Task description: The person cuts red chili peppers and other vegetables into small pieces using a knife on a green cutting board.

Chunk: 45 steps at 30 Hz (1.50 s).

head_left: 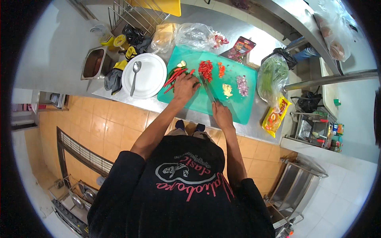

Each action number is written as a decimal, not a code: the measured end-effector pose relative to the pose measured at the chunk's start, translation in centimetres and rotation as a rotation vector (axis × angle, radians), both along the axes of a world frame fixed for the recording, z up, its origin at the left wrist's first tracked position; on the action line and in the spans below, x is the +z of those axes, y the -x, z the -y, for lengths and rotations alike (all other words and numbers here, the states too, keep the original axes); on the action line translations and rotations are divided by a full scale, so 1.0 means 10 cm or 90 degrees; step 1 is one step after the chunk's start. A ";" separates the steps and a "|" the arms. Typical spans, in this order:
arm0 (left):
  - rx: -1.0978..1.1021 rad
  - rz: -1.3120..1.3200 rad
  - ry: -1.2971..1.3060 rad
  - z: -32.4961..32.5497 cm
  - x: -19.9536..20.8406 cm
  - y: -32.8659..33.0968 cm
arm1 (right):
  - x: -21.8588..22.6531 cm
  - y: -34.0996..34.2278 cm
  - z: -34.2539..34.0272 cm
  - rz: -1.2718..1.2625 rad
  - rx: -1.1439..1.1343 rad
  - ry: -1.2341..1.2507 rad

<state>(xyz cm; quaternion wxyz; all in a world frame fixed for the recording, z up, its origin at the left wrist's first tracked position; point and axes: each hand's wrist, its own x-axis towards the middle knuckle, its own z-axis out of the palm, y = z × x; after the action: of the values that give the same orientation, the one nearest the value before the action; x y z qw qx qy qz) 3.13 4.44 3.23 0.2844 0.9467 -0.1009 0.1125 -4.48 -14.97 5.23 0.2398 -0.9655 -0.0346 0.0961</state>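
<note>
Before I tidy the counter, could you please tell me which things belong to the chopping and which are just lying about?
Chopping: knife, green board, red chillies, chopped red pieces.
Apparently just lying about: white plate, spoon, yellow packet.

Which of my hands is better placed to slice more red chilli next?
Probably your right hand: it holds the knife beside the chopped red chilli. Your left hand is at the whole red chillies.

Smooth plastic board (234,110), glossy metal table (272,41)
</note>
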 end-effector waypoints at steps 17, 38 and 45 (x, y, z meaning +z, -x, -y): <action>-0.036 0.044 -0.009 0.17 -0.04 -0.30 | -0.12 -0.06 -0.10 -0.024 -0.130 -0.067; 0.037 0.019 0.038 -0.54 0.14 0.13 | -0.10 0.14 -0.11 0.038 -0.030 -0.098; 0.140 0.059 0.040 -0.71 0.18 0.06 | 0.00 0.15 -0.08 -0.021 -0.054 -0.094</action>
<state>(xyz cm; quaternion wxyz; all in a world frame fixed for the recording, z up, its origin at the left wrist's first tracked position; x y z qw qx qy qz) 2.54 11.54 5.01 0.2951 0.9364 -0.0062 0.1901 -5.98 -14.12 5.24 0.3149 -0.9439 0.0034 0.0990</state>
